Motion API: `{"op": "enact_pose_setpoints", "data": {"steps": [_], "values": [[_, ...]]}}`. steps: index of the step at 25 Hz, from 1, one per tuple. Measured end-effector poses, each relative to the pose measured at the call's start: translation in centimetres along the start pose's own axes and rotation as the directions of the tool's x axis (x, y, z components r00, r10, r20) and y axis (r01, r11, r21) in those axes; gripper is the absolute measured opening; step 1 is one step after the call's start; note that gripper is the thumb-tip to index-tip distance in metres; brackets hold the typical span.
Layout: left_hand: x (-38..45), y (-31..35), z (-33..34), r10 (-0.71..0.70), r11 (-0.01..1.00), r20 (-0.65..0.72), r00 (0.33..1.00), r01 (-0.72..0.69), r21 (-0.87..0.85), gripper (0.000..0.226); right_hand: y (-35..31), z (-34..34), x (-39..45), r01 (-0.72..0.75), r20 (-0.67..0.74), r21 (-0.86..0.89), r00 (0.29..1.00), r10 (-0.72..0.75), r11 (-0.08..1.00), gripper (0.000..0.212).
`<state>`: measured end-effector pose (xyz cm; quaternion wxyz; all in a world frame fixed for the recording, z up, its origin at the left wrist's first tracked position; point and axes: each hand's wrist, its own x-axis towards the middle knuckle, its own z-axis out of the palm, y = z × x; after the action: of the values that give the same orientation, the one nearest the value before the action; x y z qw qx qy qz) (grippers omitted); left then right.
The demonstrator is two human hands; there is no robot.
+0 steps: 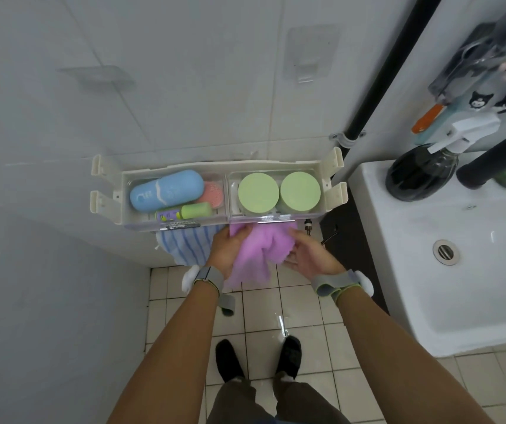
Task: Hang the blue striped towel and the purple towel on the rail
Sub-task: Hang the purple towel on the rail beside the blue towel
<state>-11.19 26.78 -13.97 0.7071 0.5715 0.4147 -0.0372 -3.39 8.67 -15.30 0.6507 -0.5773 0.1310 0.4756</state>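
Note:
The blue striped towel [184,244] hangs from the rail [271,222] under the left half of the wall shelf [107,191]. The purple towel [259,252] is bunched just below the rail's right half, its top edge up against the shelf. My left hand [228,249] grips the purple towel's left side. My right hand [311,254] holds its right side. Most of the rail is hidden behind the shelf's front lip and the towels.
The shelf carries a blue case [166,189], a small green-capped bottle [185,212] and two green-lidded jars [279,191]. A white sink [447,270] stands at right with a dark spray bottle [421,169] on its rim. Tiled floor and my shoes [228,359] lie below.

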Motion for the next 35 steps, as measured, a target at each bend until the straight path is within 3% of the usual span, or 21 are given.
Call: {"op": "enact_pose_setpoints", "data": {"steps": [3, 6, 9, 12, 13, 15, 18, 20, 22, 24, 26, 28, 30, 32, 35], "values": [[0.5, 0.5, -0.1, -0.025, 1.0, -0.028, 0.999, 0.025, -0.016, 0.042, 0.6, 0.1, 0.7, 0.044, -0.026, -0.109, 0.999, -0.047, 0.993, 0.013], [0.1, 1.1, 0.2, -0.001, 1.0, 0.002, 1.0, 0.001, 0.013, 0.047, -1.1, 0.7, 1.3, 0.119, -0.138, -0.037, 0.983, -0.123, 0.992, 0.011], [0.5, 1.6, 0.2, -0.068, 0.997, 0.107, 0.992, 0.073, -0.038, 0.032, -1.4, 0.6, 1.4, 0.18, -0.147, 0.006, 0.973, -0.178, 0.984, 0.013], [2.0, 1.7, 0.4, -0.121, 0.991, -0.012, 0.993, 0.121, 0.049, 0.013, -0.5, 0.1, 1.6, 0.083, -0.046, -0.132, 0.995, -0.09, 0.988, 0.016], [2.2, 1.5, 0.5, -0.103, 0.989, -0.081, 0.991, 0.11, 0.095, 0.009, -0.4, -0.1, 1.8, 0.064, -0.046, -0.176, 0.996, -0.074, 0.982, 0.017], [1.9, 1.1, 0.7, -0.008, 0.987, -0.16, 0.987, 0.033, 0.157, 0.013, -0.6, -0.1, 2.0, 0.078, -0.131, -0.107, 0.987, -0.091, 0.991, 0.012], [0.0, -1.1, 0.5, 0.051, 0.986, -0.033, 0.998, -0.045, 0.161, 0.032, -1.6, -0.1, 2.4, 0.098, -0.224, 0.002, 0.97, -0.095, 0.995, 0.017], [-0.7, -2.9, 0.0, 0.057, 0.964, 0.1, 0.993, -0.081, 0.254, 0.039, -2.1, -0.2, 2.9, 0.065, -0.229, -0.086, 0.97, -0.083, 0.994, 0.043], [-0.3, -3.9, -0.3, 0.137, 0.928, 0.105, 0.985, -0.165, 0.333, 0.034, -2.5, -0.4, 2.7, 0.023, -0.168, -0.191, 0.984, -0.056, 0.981, 0.054], [-0.1, -3.2, -0.5, 0.181, 0.947, 0.084, 0.98, -0.197, 0.254, 0.031, -2.2, -0.5, 1.8, 0.004, -0.073, -0.208, 0.997, -0.02, 0.978, 0.039], [-0.1, -1.8, -0.5, 0.182, 0.973, 0.092, 0.979, -0.193, 0.128, 0.033, -1.2, -1.3, 1.1, -0.035, 0.02, -0.336, 0.999, 0.044, 0.941, 0.026], [-0.2, -1.0, -0.6, 0.165, 0.982, 0.087, 0.982, -0.172, 0.075, 0.034, 0.1, -1.8, 0.9, -0.026, 0.023, -0.45, 0.999, 0.04, 0.893, 0.021], [-0.1, -1.2, -1.0, 0.131, 0.983, 0.09, 0.987, -0.141, 0.114, 0.036, 0.5, -1.7, 1.2, 0.028, -0.019, -0.325, 0.999, -0.036, 0.945, 0.017], [0.2, -2.2, -1.6, 0.057, 0.96, 0.136, 0.989, -0.092, 0.264, 0.04, -0.1, -1.2, 1.3, 0.102, -0.038, -0.168, 0.993, -0.11, 0.981, 0.01], [0.5, -2.9, -2.0, 0.061, 0.931, 0.144, 0.988, -0.108, 0.349, 0.048, -1.1, -0.7, 1.5, 0.198, -0.086, -0.092, 0.975, -0.206, 0.976, 0.007]]}}
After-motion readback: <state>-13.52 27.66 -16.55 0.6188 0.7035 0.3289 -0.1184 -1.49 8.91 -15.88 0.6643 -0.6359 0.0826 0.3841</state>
